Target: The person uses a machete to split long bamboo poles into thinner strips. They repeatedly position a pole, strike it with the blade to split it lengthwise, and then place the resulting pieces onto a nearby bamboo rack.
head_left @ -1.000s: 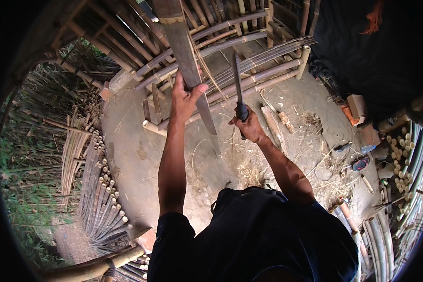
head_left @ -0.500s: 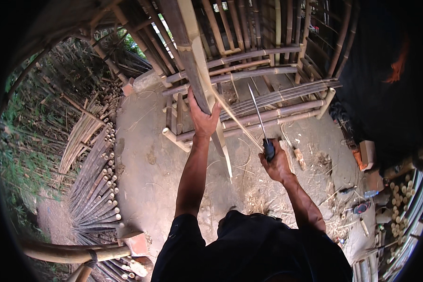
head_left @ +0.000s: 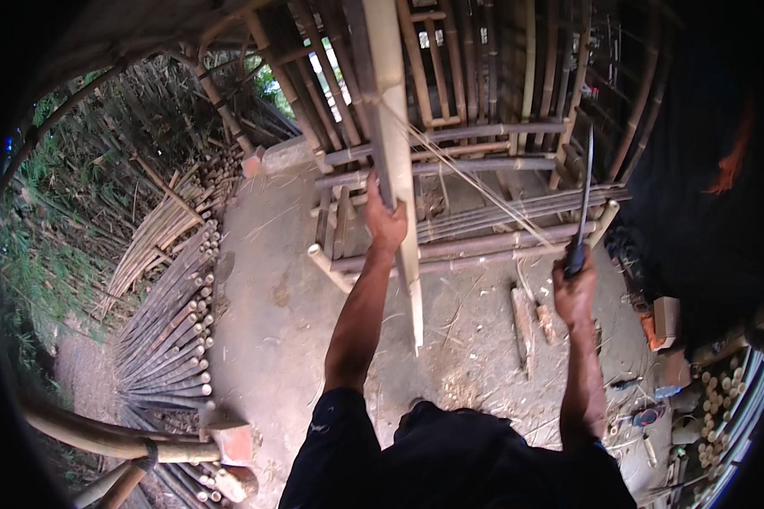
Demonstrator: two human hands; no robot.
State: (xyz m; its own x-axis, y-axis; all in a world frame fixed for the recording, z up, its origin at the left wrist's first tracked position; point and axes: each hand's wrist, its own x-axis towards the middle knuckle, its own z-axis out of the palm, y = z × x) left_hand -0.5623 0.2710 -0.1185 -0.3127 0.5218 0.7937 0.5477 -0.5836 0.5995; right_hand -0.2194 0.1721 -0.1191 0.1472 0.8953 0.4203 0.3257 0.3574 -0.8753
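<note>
My left hand (head_left: 385,224) is wrapped round a long split bamboo piece (head_left: 392,110), which stands nearly upright in view and tapers to a pale point at its lower end. In my right hand (head_left: 575,293) is a long, thin-bladed knife (head_left: 586,191) with a black handle, its blade pointing away from me. Thin pale bamboo strips (head_left: 475,182) stretch from high on the bamboo piece down to my right hand; whether the fingers pinch their ends cannot be made out.
A bamboo bench (head_left: 484,250) stands just ahead. Bundled bamboo poles (head_left: 165,339) lie along the left edge. On the littered concrete floor, a wood chunk (head_left: 523,327) lies near my right arm. A cardboard box (head_left: 666,321) and stacked bamboo (head_left: 721,407) are at the right.
My right hand has swung right and away from the bamboo piece with the knife. The thin strips now reach farther across and start higher up. The bamboo piece stands more upright.
</note>
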